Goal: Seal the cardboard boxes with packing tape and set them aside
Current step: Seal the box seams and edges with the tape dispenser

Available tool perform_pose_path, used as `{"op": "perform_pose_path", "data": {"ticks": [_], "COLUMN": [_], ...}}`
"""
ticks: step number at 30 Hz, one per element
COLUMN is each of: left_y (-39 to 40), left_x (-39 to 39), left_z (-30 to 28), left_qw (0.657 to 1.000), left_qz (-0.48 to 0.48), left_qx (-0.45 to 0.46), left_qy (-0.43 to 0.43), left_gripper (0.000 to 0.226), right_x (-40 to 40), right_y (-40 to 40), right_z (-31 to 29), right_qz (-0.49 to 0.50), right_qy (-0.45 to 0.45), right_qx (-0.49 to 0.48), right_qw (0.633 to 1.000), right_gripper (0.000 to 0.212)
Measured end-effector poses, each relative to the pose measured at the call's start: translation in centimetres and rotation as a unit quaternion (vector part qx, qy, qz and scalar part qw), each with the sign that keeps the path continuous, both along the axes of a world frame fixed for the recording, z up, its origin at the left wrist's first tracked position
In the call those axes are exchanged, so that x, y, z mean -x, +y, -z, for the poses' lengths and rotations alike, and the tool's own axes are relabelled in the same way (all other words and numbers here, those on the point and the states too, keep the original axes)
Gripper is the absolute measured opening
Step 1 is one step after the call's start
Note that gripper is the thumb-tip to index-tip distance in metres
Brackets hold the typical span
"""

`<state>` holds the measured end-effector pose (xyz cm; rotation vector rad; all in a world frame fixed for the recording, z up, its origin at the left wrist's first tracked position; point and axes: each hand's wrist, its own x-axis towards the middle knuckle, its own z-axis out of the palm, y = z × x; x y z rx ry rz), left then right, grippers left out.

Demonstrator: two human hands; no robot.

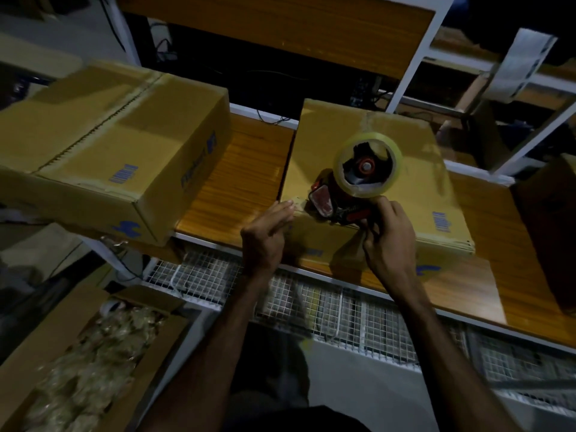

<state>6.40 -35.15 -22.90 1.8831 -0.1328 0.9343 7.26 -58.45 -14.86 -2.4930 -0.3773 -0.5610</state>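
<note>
A closed cardboard box [414,169] lies on the wooden table [237,182] in front of me. A red and black tape dispenser [349,194] with a roll of clear tape stands on the box's near edge. My right hand [389,235] grips the dispenser's handle. My left hand [268,235] has straight fingers pressed against the box's near left corner, beside the dispenser's blade end. A second, larger cardboard box [103,145] with a taped seam sits at the left of the table.
An open carton [40,347] filled with crumpled clear plastic stands on the floor at lower left. White wire mesh [343,307] runs under the table's front edge. A dark box [551,232] sits at the right edge. White shelf frames rise behind.
</note>
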Motion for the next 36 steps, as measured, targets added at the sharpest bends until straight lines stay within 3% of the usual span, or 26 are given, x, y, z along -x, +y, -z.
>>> {"op": "perform_pose_path", "data": {"ticks": [5,13,20,22,25,29,31,36], "left_y": [-1.0,-1.6,-2.1,-2.6,-4.4,-9.7,-13.4,-23.3], "left_x": [1.0,1.8,2.0,2.2,2.8,2.6,2.1,1.2], "left_z": [-1.4,-2.7,-3.2,-3.4,-3.8,-4.4,-4.8,-5.6], "left_qw": [0.999,0.992,0.988,0.983,0.953,0.909,0.897,0.91], "left_qz": [-0.034,-0.033,-0.062,-0.107,-0.186,-0.176,-0.149,-0.027], "left_qx": [0.026,0.078,0.039,-0.022,-0.189,-0.342,-0.385,-0.401], "left_qy": [0.03,0.094,0.133,0.147,0.148,0.159,0.157,0.099], "left_gripper": [0.027,0.028,0.031,0.035,0.046,0.057,0.055,0.029], "right_x": [-0.3,-0.6,-1.2,-1.2,-1.0,-0.8,-0.8,-0.9], "right_y": [-4.0,-17.8,-27.4,-27.5,-27.3,-27.1,-27.1,-27.4], "right_z": [-0.9,-0.1,1.9,2.8,3.5,3.5,3.6,3.7], "right_qz": [0.01,0.012,-0.018,-0.019,-0.019,-0.029,-0.033,-0.03], "right_qy": [0.013,0.025,0.032,0.021,0.003,-0.008,-0.006,0.004], "right_qx": [0.023,-0.001,-0.102,-0.119,-0.137,-0.149,-0.15,-0.14], "right_qw": [1.0,1.0,0.994,0.992,0.99,0.988,0.988,0.99], "right_gripper": [0.049,0.043,0.03,0.029,0.031,0.03,0.03,0.028]}}
